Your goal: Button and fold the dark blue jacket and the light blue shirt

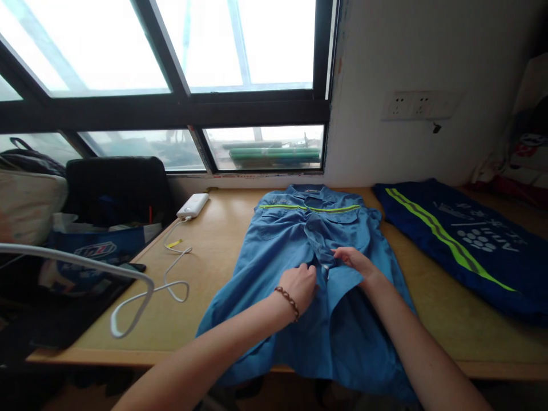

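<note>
A blue work shirt with a yellow-green reflective stripe across its chest lies face up on the wooden table, collar toward the window. Its lower end hangs over the front edge. My left hand, with a braided bracelet at the wrist, has its fingers closed on the shirt's front opening. On the other side of that opening, my right hand pinches the front edge of the cloth. The front panels part between and below my hands, and one flap is folded back under my right wrist. Fingertips of the left hand are partly hidden.
A dark blue garment with a reflective stripe lies at the right of the table. A white power bank with a white cable sits at the left. Bags and a black chair stand beyond the left edge.
</note>
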A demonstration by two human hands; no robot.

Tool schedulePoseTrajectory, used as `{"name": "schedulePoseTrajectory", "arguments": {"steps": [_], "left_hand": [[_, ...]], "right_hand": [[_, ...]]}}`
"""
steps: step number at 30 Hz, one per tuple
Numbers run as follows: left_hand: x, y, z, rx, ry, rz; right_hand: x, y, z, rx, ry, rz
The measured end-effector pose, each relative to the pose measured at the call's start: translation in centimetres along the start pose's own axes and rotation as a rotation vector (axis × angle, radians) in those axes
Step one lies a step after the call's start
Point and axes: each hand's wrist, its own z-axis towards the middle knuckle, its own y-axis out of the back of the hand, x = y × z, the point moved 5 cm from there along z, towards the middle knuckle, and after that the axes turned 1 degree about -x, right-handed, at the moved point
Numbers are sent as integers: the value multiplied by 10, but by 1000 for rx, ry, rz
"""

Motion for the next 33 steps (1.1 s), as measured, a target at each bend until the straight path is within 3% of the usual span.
{"name": "schedulePoseTrajectory", "arguments": {"steps": [4, 7, 9, 11, 15, 17, 19, 21, 23, 25, 29, 33], "left_hand": [[8, -22, 0, 8, 110, 150], [14, -19, 5, -34, 39, 43], [18, -12, 5, 20, -55, -136], [20, -9, 3, 239, -121, -371], [15, -14, -13, 842, -145, -746], [13, -16, -14, 937, -155, -823], [15, -19, -4, 801, -140, -893], [26, -19, 14, 450, -77, -915], [39, -16, 28, 65, -59, -799], [46, -16, 36, -158, -101, -604], [50, -25, 46, -196, -120, -382], [52, -29, 46, -177, -61, -451]], "right_hand": [[-1, -4, -7, 61, -178, 63], [1, -7, -8, 41, -176, 121], [2, -7, -6, -5, -155, 192], [0, -6, -3, -58, -150, 252], [-4, -3, 1, -113, -149, 282], [-6, -3, 2, -95, -153, 268], [-7, -2, 4, -73, -155, 252], [-8, -2, 5, -56, -149, 237], [-7, -3, 6, -36, -137, 209], [-6, -5, 7, -15, -121, 171], [-5, -8, 7, 0, -113, 135], [-3, -10, 6, 11, -116, 136]]}}
